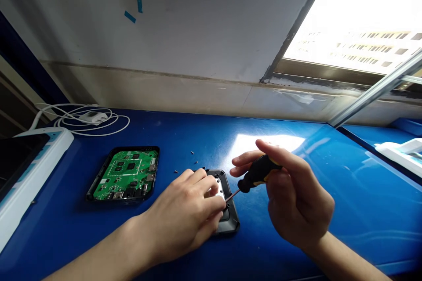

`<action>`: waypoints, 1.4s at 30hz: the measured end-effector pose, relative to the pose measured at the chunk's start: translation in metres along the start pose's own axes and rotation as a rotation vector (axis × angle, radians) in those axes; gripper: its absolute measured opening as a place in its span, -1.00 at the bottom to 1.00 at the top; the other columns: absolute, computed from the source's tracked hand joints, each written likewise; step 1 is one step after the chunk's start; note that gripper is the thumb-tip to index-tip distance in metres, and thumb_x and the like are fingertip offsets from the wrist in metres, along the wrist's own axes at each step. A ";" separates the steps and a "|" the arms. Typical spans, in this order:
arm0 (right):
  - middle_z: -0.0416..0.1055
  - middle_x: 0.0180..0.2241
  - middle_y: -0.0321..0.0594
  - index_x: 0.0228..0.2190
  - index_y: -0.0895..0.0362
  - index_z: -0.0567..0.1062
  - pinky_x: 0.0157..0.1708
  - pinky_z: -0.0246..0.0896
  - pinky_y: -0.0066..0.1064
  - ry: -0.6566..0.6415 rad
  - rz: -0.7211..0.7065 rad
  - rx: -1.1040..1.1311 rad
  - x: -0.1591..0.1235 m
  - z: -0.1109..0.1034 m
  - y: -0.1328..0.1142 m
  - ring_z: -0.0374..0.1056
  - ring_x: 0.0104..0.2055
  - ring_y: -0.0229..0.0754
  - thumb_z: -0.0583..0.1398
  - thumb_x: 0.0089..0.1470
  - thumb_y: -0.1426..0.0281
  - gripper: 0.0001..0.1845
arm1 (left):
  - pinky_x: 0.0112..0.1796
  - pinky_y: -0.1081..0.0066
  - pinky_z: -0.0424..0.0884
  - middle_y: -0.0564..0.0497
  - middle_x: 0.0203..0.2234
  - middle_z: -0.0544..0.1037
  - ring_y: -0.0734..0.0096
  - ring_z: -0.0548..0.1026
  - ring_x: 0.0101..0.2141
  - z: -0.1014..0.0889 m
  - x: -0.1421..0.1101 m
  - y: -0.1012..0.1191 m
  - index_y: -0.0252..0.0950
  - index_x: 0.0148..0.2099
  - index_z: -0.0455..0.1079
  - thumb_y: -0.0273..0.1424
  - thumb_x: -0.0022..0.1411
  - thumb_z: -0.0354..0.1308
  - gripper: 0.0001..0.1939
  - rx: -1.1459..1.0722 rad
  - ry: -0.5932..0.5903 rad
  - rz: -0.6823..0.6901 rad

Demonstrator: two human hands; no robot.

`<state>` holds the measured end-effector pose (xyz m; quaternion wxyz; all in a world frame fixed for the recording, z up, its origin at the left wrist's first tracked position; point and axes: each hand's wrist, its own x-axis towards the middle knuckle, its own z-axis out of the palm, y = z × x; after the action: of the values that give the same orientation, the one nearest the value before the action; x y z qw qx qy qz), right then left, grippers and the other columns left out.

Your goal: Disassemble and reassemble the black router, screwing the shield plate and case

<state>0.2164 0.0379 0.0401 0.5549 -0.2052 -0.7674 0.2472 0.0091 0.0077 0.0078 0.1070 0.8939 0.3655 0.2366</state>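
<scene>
The right hand (296, 197) grips a screwdriver (260, 173) by its fat black and yellow handle, and some of its fingers stick out. The thin metal rod slants down to a black cover (233, 218). Its tip is hidden right by the fingers of the left hand (189, 206). The left hand lies over the cover; I cannot tell if it pinches anything. The cover lies on the blue bench (184, 134), well away from the back edge. Little screws (192, 153) lie just behind it. Closer to the left edge sits a black box (91, 191) with a green board (121, 167) inside. A white machine (59, 140) stands along the left edge. A white charger cord (94, 117) lies curled in the back left corner.
</scene>
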 end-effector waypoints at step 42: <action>0.61 -0.17 -0.29 0.00 -0.04 0.46 -0.25 0.63 -0.32 0.234 -0.054 -0.151 0.008 -0.004 0.039 0.61 -0.18 -0.22 0.23 0.29 0.48 -0.71 | -0.29 0.40 0.44 0.12 -0.42 0.55 0.43 0.53 -0.33 -0.037 0.001 -0.008 -0.19 -0.37 0.46 -0.56 0.34 -0.01 -0.69 -0.221 0.629 -0.298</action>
<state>0.2197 0.0746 0.0236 0.6297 -0.2532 -0.7193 0.1482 -0.0133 0.0150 0.0374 0.1184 0.6975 0.4789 0.5197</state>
